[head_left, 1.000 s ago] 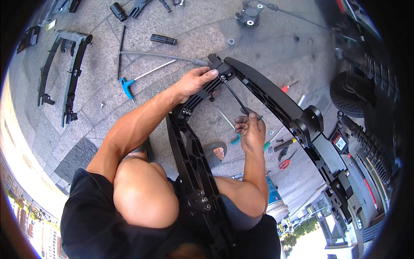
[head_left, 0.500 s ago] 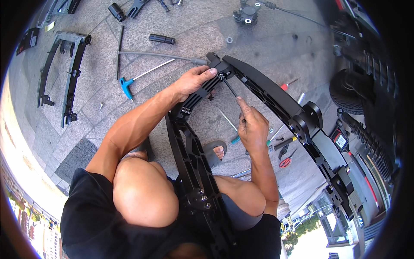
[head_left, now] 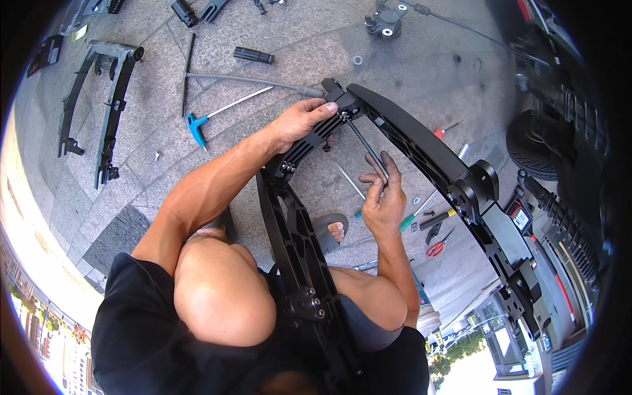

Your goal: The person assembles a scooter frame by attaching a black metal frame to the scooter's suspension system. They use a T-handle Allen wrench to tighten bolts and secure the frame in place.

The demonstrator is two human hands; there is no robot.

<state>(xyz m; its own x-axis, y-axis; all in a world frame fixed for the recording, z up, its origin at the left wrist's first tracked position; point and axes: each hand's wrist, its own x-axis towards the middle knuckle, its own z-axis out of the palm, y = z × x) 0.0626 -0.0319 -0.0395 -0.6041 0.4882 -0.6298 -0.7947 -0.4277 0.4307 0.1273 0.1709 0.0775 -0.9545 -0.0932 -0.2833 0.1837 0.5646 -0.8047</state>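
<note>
A large black metal swingarm [head_left: 415, 141] stands across my lap, its left arm running down between my knees and its right arm curving away to the right. My left hand [head_left: 299, 124] is wrapped round the slotted crosspiece near its far corner, the thumb lying on top beside a bolt [head_left: 343, 116]. A thin dark hex key [head_left: 361, 140] meets that bolt with its far end. My right hand [head_left: 384, 207] holds the key's near end between thumb and fingers, with some fingers raised and partly spread. The left fingertips are hidden under the crosspiece.
Another dark swingarm [head_left: 108, 105] lies far left on the paving. A blue T-handle hex key [head_left: 197, 128], a long T-bar [head_left: 250, 79] and a black cylinder [head_left: 253, 55] lie ahead. Red-handled pliers [head_left: 436, 249] and several tools lie right, near a vehicle's wheel [head_left: 532, 145].
My right hand has moved slightly down and right along the hex key, and its fingers have loosened and spread. The left hand keeps its grip. The whole view has shifted slightly.
</note>
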